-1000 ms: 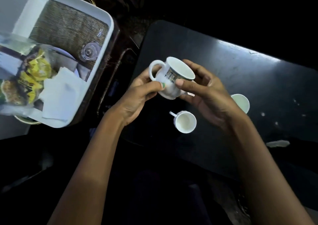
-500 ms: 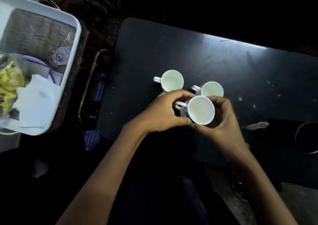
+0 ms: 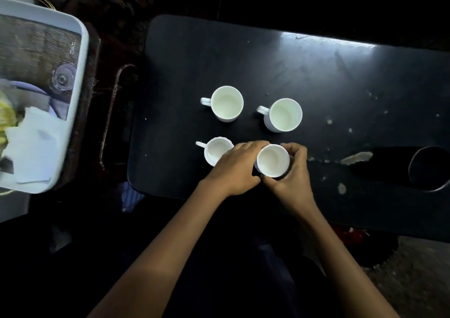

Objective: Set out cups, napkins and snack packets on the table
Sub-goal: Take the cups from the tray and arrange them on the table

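Dark and glossy, the counter [image 3: 185, 62] is now carrying four cups, where a second ago it was showing only two, with a third held up in the air. Fingers [image 3: 253, 145] of the left hand [image 3: 233, 169] and those of the right hand [image 3: 292, 171] are curling round the near-right cup [image 3: 273, 160], one hand on each side, and it is sitting low, at or just above the counter; whether it is already resting there I cannot tell. Just beside the left hand, the near-left cup [image 3: 215, 150] is standing partly hidden by it. Farther out, the two far cups [image 3: 227, 103] and [image 3: 285, 115] are standing upright, handles pointing left. So the cups are forming a square, and that part of the job is looking nearly finished. Well apart, off the counter's left end, the tray [image 3: 82, 49] is holding the napkins [image 3: 34, 144] and yellow packets [image 3: 6, 115], which are waiting to be set out next.
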